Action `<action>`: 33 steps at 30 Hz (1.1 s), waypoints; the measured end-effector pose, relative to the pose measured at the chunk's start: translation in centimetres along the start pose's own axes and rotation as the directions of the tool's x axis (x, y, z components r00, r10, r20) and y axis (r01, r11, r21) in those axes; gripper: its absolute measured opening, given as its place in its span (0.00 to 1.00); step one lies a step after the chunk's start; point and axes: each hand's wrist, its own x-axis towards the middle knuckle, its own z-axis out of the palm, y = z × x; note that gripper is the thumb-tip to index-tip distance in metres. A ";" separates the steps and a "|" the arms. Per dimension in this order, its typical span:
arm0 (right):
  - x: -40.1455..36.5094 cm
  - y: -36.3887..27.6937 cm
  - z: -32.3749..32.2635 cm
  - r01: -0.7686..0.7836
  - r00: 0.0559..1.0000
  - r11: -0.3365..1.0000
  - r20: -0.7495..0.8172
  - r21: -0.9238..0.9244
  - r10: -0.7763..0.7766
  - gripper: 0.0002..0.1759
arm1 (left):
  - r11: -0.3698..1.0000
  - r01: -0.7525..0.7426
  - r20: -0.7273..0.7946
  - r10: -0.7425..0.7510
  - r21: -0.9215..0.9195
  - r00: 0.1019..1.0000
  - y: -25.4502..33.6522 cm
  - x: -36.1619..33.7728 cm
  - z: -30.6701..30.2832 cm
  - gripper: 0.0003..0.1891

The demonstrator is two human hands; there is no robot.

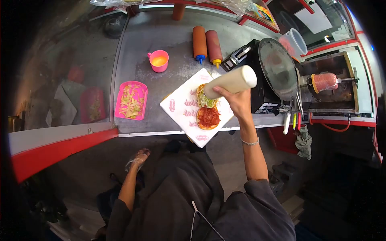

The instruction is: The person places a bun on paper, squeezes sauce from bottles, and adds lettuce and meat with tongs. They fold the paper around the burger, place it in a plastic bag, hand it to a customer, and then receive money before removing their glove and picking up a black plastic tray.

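My right hand (pixel 233 99) is wrapped round a white squeeze bottle (pixel 237 80), tilted with its lower end over the shredded vegetables (pixel 206 100) on one bun half. Beside it, touching, lies the other half topped with red meat shreds (pixel 208 118). Both rest on printed white paper (pixel 181 105) at the counter's front. The bottle's nozzle is hard to make out. My left hand (pixel 138 156), with clear plastic around it, hangs below the counter edge, away from the food. Its fingers look curled, but whether they hold anything is too small to tell.
A pink tray (pixel 140 112) of chopped pieces and a pink cup (pixel 160 66) stand left. An orange bottle (pixel 199 42) and a red bottle (pixel 214 46) lie behind. Right are a round griddle (pixel 276 66), knives (pixel 286 122) and a meat spit (pixel 325 82).
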 end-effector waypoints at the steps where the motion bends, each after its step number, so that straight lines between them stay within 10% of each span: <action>1: 0.3 0.0 0.1 0.002 1.000 0.999 0.024 -0.039 -0.001 0.22 | 1.000 0.004 0.000 -0.004 -0.001 1.000 0.3 -0.5 0.0 0.22; 33: 2.5 3.4 -6.6 0.031 0.949 0.995 0.309 0.096 -0.060 0.28 | 0.899 0.236 -0.002 -0.255 -0.368 0.967 8.0 -4.1 10.9 0.18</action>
